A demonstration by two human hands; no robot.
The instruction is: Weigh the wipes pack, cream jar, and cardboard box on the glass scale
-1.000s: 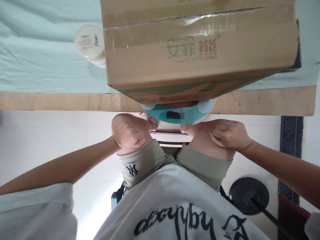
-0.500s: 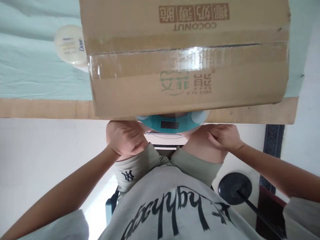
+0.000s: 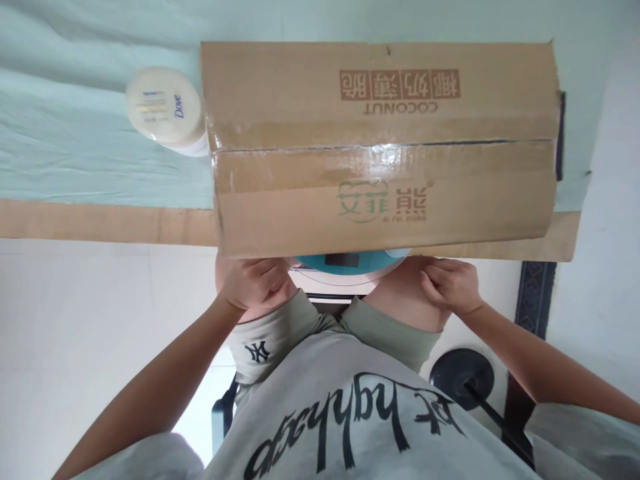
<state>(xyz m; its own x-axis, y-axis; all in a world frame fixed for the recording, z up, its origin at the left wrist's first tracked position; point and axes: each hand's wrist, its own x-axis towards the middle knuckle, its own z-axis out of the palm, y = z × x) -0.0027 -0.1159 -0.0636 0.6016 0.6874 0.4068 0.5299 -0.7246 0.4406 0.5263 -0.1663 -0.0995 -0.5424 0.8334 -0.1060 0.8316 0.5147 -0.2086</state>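
My left hand rests on my left thigh with its fingers curled in and nothing in them. On the right thigh lies my right hand, also loosely closed and holding nothing. Just beyond both hands, a taped brown cardboard box with upside-down printing sits at the table's front edge. Under its near side pokes out a round blue scale with a clear rim and a dark display, mostly hidden by the box. Neither hand visibly touches the box or the scale.
A white Dove bottle stands against the box's left end. Pale green cloth covers the table behind a wooden edge. A dark object shows past the box's right end. A black round base with a pole stands at the lower right.
The box and bottle now appear lower and further from the frame's top, with the box's far edge in sight. Less of the scale shows. Both hands stay on the thighs.
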